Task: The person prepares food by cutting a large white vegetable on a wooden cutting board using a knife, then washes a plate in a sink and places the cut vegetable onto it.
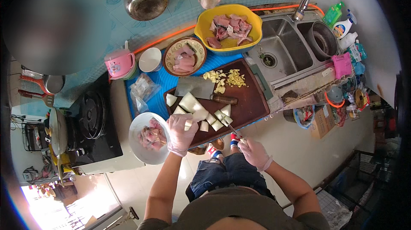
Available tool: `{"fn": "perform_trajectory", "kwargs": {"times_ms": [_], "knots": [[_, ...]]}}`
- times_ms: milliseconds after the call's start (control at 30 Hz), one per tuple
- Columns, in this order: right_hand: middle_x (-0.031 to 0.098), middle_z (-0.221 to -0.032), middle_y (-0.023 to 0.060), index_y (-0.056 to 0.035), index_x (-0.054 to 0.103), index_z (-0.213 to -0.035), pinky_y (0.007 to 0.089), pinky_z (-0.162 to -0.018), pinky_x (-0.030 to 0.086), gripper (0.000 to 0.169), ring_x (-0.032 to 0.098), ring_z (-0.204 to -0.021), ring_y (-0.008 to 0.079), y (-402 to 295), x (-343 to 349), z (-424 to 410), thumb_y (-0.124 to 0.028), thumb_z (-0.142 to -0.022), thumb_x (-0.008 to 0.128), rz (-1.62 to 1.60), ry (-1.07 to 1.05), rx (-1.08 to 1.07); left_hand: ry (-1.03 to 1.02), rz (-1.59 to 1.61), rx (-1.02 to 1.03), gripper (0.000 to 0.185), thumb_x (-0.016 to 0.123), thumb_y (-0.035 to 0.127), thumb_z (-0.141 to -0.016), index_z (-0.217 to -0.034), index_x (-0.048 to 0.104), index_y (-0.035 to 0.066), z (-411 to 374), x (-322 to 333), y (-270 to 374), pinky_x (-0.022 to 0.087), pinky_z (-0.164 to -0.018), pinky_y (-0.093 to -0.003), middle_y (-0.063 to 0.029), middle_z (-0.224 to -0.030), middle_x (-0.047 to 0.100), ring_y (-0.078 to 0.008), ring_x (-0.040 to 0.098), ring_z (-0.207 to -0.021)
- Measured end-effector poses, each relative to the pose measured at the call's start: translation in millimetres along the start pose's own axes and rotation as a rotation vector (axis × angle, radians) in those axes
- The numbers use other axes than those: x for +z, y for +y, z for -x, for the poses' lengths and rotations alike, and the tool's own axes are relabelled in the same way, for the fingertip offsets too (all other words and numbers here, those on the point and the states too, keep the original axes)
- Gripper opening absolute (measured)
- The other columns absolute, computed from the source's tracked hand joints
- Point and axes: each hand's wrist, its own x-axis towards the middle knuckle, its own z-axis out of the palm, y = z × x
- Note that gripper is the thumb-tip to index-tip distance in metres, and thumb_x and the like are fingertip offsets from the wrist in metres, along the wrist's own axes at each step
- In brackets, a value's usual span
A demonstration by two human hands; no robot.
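Observation:
My left hand, in a thin clear glove, holds a pale piece of peeled vegetable over the near left edge of the brown cutting board. A small knife is gripped in my gloved right hand, its blade reaching over the near edge among pale vegetable chunks. Larger pale pieces lie on the board's left part. A cleaver rests flat behind them, its wooden handle to the right. Chopped garlic sits in small heaps at the back. Left of my left hand is a white bowl of raw meat or fish.
A patterned bowl of fish slices, a white bowl and a yellow basin of raw fish pieces stand behind the board. The steel sink is at right; a black stove is at left. A plastic bag lies on the blue mat.

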Motion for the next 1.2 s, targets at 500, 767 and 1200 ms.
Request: {"fn": "perform_trajectory", "kwargs": {"times_ms": [500,767,1200], "knots": [[0.056,-0.066,0.0087,-0.0006,0.055,-0.096,0.0341,-0.053,0.043,0.025,0.055,-0.057,0.0190,-9.5,-46.0,-10.7,-0.025,-0.096,0.053,-0.523,0.160,0.288,0.008,1.250,-1.049,0.012,0.062,-0.004,-0.082,-0.087,0.063,0.007,8.0,9.1,76.8,0.047,-0.075,-0.0266,-0.0003,-0.086,0.062,-0.0084,0.056,-0.079],[0.056,-0.068,0.0066,-0.0025,0.058,-0.099,0.0316,-0.055,0.043,0.024,0.051,-0.057,0.0165,26.9,-52.4,8.6,-0.025,-0.097,0.053,-0.543,0.186,0.418,-0.374,0.001,0.323,0.008,0.061,0.008,-0.070,-0.071,0.053,0.009,-1.9,71.7,74.2,0.046,-0.051,-0.0410,-0.0073,-0.065,0.053,-0.0255,0.057,-0.059],[0.058,-0.066,0.0063,-0.0024,0.065,-0.097,0.0337,-0.054,0.044,0.038,0.055,-0.058,0.0151,74.3,-11.2,-2.3,-0.034,-0.100,0.044,-0.084,0.248,0.148,-0.268,-0.147,0.348,0.014,0.059,0.015,-0.072,-0.085,0.058,0.008,26.7,92.1,79.7,0.050,-0.056,-0.0364,-0.0054,-0.073,0.054,-0.0236,0.060,-0.068]]}}
